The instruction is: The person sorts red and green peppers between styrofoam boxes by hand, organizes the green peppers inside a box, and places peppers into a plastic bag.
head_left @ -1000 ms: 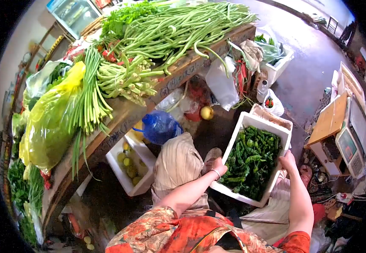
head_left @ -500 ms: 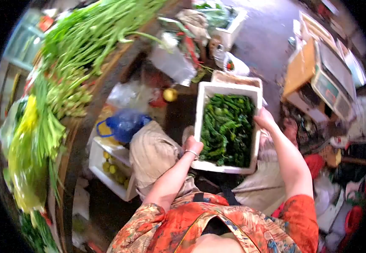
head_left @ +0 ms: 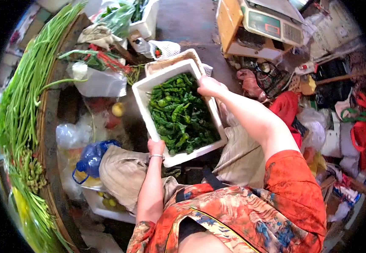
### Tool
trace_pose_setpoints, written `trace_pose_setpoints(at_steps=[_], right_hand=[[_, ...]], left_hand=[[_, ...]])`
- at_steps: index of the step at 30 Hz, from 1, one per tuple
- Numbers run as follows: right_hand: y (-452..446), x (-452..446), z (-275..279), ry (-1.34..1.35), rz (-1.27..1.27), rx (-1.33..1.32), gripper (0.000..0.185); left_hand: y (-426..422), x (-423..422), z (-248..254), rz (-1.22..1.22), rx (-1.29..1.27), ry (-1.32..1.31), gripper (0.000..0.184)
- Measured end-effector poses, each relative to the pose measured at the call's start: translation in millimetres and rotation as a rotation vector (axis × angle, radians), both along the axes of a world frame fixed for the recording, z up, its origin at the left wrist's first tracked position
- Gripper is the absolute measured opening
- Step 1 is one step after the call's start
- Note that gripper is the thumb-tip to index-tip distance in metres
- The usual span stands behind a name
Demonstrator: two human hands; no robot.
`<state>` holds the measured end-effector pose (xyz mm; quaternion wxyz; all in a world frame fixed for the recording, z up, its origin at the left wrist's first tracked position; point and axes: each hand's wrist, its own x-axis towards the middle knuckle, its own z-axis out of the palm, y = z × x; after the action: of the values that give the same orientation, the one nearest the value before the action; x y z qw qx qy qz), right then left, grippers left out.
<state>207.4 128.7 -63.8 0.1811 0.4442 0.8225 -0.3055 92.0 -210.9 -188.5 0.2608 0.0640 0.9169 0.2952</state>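
A white foam box [head_left: 142, 95] full of wrinkled green chili peppers [head_left: 178, 111] sits between my knees, slightly tilted. My left hand [head_left: 156, 147] is closed on its near left edge, a bracelet at the wrist. At the far right corner, my right hand [head_left: 211, 87] grips the rim, its fingertips partly hidden by the box wall. Behind the far end of the white box shows the rim of another pale foam box [head_left: 172, 61].
Long green beans [head_left: 31, 84] lie on the wooden stall at left. A blue plastic jug [head_left: 94, 158] stands by my left knee, above a box of yellow-green fruit [head_left: 111, 202]. A scale [head_left: 271, 25] rests on a wooden cabinet [head_left: 229, 25] at the far right. Bags and cloths clutter the right.
My view has turned, so the box, my hands and the scale appear further left. The box looks more rotated. Both hands keep their hold on its edges.
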Motion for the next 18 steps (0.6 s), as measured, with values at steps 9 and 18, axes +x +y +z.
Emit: trace_pose_setpoints(at_steps=[9, 18], right_hand=[[-3.1, 1.6, 3.9, -0.001, -0.068, 0.002, 0.043], [-3.1, -1.6, 5.4, -0.028, -0.036, -0.022, 0.044]], left_hand=[[11.4, 5.4, 39.8, 0.016, 0.079, -0.169, 0.038], [11.9, 6.7, 35.5, 0.007, -0.013, -0.046, 0.034]])
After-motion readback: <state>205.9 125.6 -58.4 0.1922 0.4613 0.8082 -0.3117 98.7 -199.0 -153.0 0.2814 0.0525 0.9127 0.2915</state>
